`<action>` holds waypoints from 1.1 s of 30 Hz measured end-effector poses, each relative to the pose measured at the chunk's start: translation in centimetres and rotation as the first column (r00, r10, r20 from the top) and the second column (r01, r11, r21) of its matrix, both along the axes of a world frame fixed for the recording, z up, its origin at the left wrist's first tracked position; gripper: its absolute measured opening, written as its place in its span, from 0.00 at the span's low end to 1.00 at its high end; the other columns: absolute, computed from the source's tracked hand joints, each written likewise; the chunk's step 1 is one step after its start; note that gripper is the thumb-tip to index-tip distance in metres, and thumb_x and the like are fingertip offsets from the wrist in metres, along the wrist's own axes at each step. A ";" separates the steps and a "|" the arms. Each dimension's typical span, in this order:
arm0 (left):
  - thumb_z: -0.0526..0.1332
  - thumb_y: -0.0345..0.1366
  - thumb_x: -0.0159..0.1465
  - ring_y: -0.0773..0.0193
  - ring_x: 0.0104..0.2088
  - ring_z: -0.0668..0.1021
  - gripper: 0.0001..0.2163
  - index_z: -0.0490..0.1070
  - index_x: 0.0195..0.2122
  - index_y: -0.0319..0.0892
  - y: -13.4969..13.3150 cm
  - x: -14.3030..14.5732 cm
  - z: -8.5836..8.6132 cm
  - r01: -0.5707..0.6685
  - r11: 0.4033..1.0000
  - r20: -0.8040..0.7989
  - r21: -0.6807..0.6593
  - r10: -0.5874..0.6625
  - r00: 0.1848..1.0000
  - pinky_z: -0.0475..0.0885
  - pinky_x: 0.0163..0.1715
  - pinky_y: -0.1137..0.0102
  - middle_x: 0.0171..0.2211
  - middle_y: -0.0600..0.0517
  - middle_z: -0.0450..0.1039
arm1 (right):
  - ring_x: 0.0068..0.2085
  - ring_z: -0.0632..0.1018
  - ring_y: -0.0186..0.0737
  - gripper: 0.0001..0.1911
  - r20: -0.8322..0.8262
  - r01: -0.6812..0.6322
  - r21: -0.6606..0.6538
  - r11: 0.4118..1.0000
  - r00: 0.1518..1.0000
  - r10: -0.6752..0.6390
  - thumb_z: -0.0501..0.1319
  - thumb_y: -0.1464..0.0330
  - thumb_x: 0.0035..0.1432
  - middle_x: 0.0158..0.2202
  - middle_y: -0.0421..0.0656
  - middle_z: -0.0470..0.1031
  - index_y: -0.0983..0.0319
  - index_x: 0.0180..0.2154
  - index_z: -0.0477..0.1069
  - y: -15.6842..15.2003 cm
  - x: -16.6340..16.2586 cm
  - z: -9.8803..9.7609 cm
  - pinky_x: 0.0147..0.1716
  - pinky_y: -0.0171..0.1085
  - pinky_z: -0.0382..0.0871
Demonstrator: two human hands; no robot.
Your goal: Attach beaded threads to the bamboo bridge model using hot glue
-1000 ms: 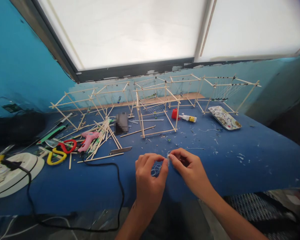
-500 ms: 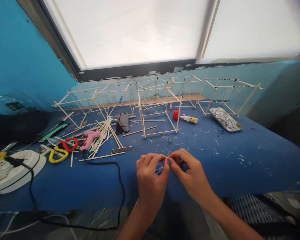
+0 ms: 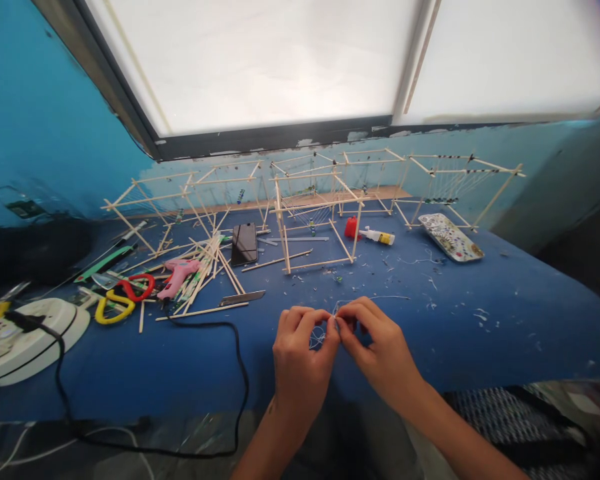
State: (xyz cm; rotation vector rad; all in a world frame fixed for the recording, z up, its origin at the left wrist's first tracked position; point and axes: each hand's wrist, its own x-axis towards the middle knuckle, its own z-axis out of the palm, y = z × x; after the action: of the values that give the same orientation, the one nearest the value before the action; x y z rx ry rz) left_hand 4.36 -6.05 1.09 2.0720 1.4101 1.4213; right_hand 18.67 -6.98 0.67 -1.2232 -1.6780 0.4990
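Thin white thread [image 3: 318,338] hangs in loops by my fingers, and one end trails to the right over the blue table. My left hand [image 3: 304,347] pinches the thread between thumb and forefinger. Fingertip to fingertip with it, my right hand [image 3: 375,343] pinches the same thread. The exact spot between the fingertips is too small to make out. Just beyond the hands stands a cube frame of thin wooden sticks [image 3: 320,267], with strings and small beads strung inside it.
More stick frames [image 3: 453,158] line the wall. Leftward lie a pink glue gun [image 3: 179,277], loose sticks, scissors [image 3: 115,307], a blade [image 3: 243,298], a phone [image 3: 245,244] and a power strip [image 3: 45,340] with a black cable. Rightward are a glue bottle [image 3: 379,237] and a patterned tray [image 3: 451,237].
Both hands stay pinched together at nearly the same place, with only slight finger movement. The whole view has shifted a little.
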 end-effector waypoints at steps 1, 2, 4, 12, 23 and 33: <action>0.62 0.31 0.67 0.62 0.37 0.74 0.03 0.74 0.35 0.44 0.0 0.0 0.0 0.005 1.000 -0.008 -0.005 -0.005 1.000 0.69 0.39 0.68 0.34 0.53 0.73 | 0.35 0.72 0.37 0.04 0.005 0.002 0.009 1.000 1.000 -0.002 0.57 0.69 0.68 0.35 0.41 0.70 0.58 0.38 0.70 0.0 0.0 -0.1 0.36 0.36 0.66; 0.62 0.31 0.67 0.62 0.37 0.74 0.03 0.74 0.36 0.44 0.0 -0.1 0.0 0.011 1.000 -0.018 -0.010 -0.011 1.000 0.69 0.39 0.68 0.34 0.53 0.73 | 0.35 0.72 0.37 0.04 0.011 0.002 0.018 1.000 1.000 -0.002 0.57 0.70 0.68 0.35 0.41 0.71 0.58 0.39 0.70 0.0 -0.1 -0.1 0.36 0.36 0.66; 0.61 0.31 0.67 0.62 0.37 0.73 0.03 0.74 0.35 0.44 0.1 -0.2 0.1 0.014 1.000 -0.034 -0.019 -0.015 0.999 0.68 0.39 0.68 0.34 0.53 0.73 | 0.35 0.72 0.36 0.04 0.029 0.004 0.032 0.999 1.000 -0.005 0.57 0.70 0.68 0.35 0.40 0.71 0.58 0.39 0.70 0.0 -0.1 -0.2 0.37 0.36 0.67; 0.60 0.31 0.67 0.61 0.38 0.74 0.04 0.72 0.35 0.43 0.2 -0.4 0.3 0.049 0.990 -0.024 -0.132 -0.053 0.998 0.68 0.40 0.66 0.35 0.53 0.72 | 0.34 0.72 0.35 0.05 0.035 -0.013 -0.016 1.000 0.999 0.014 0.57 0.71 0.67 0.34 0.39 0.70 0.58 0.37 0.70 -0.1 0.2 0.2 0.35 0.35 0.66; 0.60 0.33 0.67 0.62 0.37 0.75 0.05 0.73 0.34 0.43 0.2 -0.4 0.1 0.077 0.972 0.082 -0.220 -0.060 0.995 0.69 0.40 0.67 0.34 0.53 0.71 | 0.35 0.73 0.35 0.05 0.078 0.089 0.060 0.994 0.993 -0.093 0.57 0.72 0.67 0.36 0.40 0.71 0.59 0.40 0.71 -0.2 0.3 0.2 0.35 0.36 0.66; 0.59 0.34 0.69 0.63 0.39 0.75 0.05 0.74 0.36 0.44 0.1 -0.4 0.0 0.119 0.978 0.094 -0.173 -0.104 0.990 0.69 0.41 0.68 0.36 0.53 0.72 | 0.36 0.75 0.39 0.04 0.161 0.068 0.238 0.969 0.981 -0.108 0.59 0.72 0.66 0.35 0.42 0.76 0.59 0.40 0.72 -0.1 -0.1 -0.1 0.37 0.39 0.69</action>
State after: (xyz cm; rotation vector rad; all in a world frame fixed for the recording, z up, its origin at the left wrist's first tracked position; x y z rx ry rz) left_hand 3.93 -5.99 1.11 1.9243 1.3138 1.2731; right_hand 18.56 -7.08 0.55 -1.1887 -1.7624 0.1392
